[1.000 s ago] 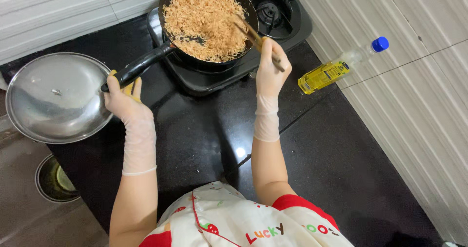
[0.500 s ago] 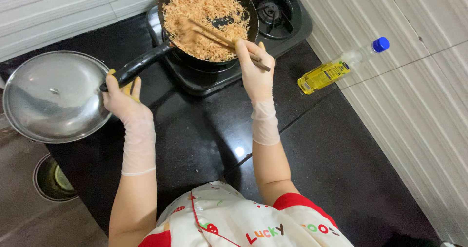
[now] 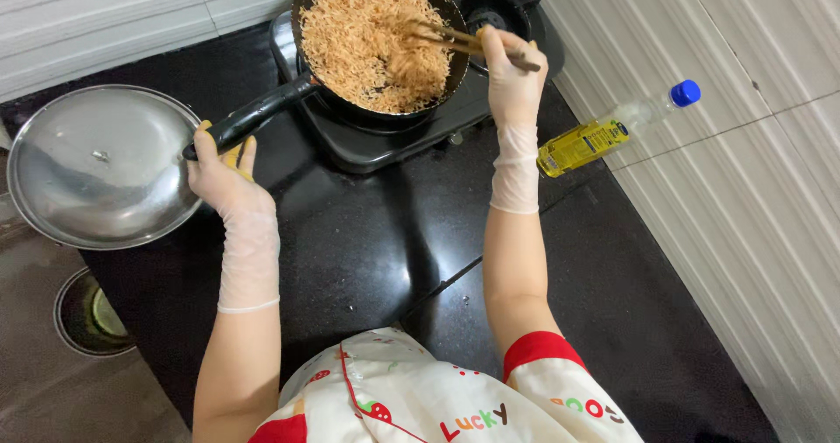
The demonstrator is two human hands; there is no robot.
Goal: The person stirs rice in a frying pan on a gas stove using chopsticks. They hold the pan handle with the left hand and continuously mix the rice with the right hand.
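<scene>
Black counter [image 3: 367, 242]: steel lid [image 3: 101, 167] beside left hand [image 3: 223, 176]; oil bottle [image 3: 604, 132] right.

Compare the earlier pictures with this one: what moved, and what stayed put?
The gloved right hand swept the wooden chopsticks leftward across the browned noodles, then partway back. The gloved left hand kept gripping the black pan handle. Round steel lid and yellow oil bottle stayed put.
</scene>
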